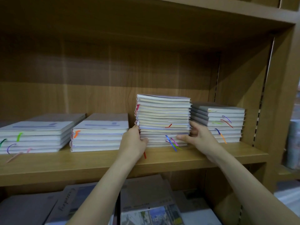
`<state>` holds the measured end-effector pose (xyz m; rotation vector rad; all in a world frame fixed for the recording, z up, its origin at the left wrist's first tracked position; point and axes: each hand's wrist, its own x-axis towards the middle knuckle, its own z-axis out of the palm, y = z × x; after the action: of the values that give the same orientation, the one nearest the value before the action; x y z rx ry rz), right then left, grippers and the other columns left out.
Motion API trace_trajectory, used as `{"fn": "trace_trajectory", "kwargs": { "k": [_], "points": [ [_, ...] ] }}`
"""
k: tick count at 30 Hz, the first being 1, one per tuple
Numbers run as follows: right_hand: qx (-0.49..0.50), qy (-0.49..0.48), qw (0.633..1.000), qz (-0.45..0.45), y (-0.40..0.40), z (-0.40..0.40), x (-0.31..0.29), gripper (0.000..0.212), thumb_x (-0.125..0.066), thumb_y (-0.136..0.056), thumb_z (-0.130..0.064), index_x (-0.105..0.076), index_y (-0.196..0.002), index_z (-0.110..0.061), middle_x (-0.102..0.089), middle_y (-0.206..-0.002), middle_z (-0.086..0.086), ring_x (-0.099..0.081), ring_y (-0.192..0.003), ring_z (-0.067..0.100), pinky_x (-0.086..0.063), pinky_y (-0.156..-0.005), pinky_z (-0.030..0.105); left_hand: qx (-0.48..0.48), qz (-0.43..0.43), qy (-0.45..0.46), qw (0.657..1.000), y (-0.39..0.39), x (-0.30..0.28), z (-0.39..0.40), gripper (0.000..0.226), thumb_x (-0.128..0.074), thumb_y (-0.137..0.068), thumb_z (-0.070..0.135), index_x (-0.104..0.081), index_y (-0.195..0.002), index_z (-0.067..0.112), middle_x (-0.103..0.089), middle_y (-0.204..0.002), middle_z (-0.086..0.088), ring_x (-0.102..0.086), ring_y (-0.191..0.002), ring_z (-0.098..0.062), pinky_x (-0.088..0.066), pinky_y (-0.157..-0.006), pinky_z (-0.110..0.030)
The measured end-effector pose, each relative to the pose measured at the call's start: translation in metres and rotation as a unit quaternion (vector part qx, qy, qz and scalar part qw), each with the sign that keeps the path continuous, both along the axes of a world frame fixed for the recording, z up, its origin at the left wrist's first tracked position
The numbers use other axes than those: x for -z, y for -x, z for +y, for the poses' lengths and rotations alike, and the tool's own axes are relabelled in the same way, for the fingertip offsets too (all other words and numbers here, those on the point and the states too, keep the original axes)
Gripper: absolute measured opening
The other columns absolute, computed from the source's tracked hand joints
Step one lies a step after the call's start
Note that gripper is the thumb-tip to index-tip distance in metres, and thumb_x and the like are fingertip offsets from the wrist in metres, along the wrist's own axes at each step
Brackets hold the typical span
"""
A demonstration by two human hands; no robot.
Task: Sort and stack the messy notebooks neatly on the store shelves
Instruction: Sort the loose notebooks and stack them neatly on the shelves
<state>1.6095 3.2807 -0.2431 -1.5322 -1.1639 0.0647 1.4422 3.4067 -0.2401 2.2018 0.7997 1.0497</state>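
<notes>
We are seeing the tall notebook stack (164, 120) sitting mid-shelf (162, 157), narrow gaps either side, bare strip at the front edge. Left hand (135, 141) is gripping its lower left corner; right hand (197, 135) is gripping the lower right, thumb across the front.

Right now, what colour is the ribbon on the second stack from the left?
Orange ribbon, at that stack's front left corner. Head view, the only one.
</notes>
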Motion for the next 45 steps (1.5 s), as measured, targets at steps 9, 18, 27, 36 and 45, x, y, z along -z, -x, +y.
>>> {"fn": "trace_trajectory", "kwargs": {
  "k": [9,18,27,36,45],
  "points": [
    [0.008,0.111,0.993,-0.035,-0.002,0.005,-0.004,0.079,-0.082,-0.070,-0.018,-0.040,-0.137,-0.021,-0.060,-0.124,-0.008,-0.056,-0.113,0.009,-0.042,-0.103,0.030,0.035,0.042,0.028,0.998,0.000,-0.004,-0.001,0.046,-0.061,-0.089,0.015,-0.045,-0.132,0.013,-0.056,-0.129,-0.005,-0.050,-0.119,-0.023,-0.038,-0.091,-0.025],
    [0.069,0.160,0.974,-0.143,-0.006,0.005,-0.011,0.081,-0.078,-0.075,-0.023,-0.032,-0.142,-0.021,-0.054,-0.118,-0.008,-0.051,-0.117,0.012,-0.033,-0.085,0.011,-0.013,0.144,-0.045,0.988,0.000,-0.004,0.010,0.058,-0.067,-0.085,0.021,-0.038,-0.134,0.013,-0.056,-0.125,-0.009,-0.051,-0.116,-0.027,-0.040,-0.091,-0.030],
    [0.055,0.102,0.993,-0.035,0.003,0.001,-0.002,0.106,-0.087,-0.060,-0.036,-0.026,-0.145,-0.021,-0.052,-0.136,-0.001,-0.049,-0.126,0.018,-0.038,-0.107,0.037,0.043,0.067,-0.001,0.997,0.003,0.003,0.007,0.082,-0.072,-0.079,0.021,-0.025,-0.146,0.016,-0.051,-0.136,-0.006,-0.048,-0.125,-0.024,-0.038,-0.105,-0.033],
    [0.008,-0.129,0.989,0.072,0.029,0.017,-0.018,0.074,-0.057,-0.089,-0.037,-0.012,-0.149,-0.037,-0.034,-0.140,-0.015,-0.033,-0.123,0.000,-0.031,-0.097,0.019,0.206,-0.114,0.041,0.971,0.004,-0.006,0.020,0.084,-0.059,-0.090,0.006,-0.009,-0.149,0.038,-0.046,-0.131,0.024,-0.046,-0.126,-0.006,-0.038,-0.109,-0.036],
    [0.060,-0.141,0.987,0.041,0.023,0.021,-0.015,0.082,-0.055,-0.078,-0.054,-0.017,-0.148,-0.035,-0.035,-0.149,-0.006,-0.033,-0.132,0.007,-0.034,-0.108,0.030,0.205,-0.077,0.000,0.976,-0.001,-0.012,0.031,0.093,-0.064,-0.087,0.018,0.003,-0.149,0.037,-0.043,-0.143,0.011,-0.044,-0.129,-0.010,-0.039,-0.108,-0.042]
  ]
}}
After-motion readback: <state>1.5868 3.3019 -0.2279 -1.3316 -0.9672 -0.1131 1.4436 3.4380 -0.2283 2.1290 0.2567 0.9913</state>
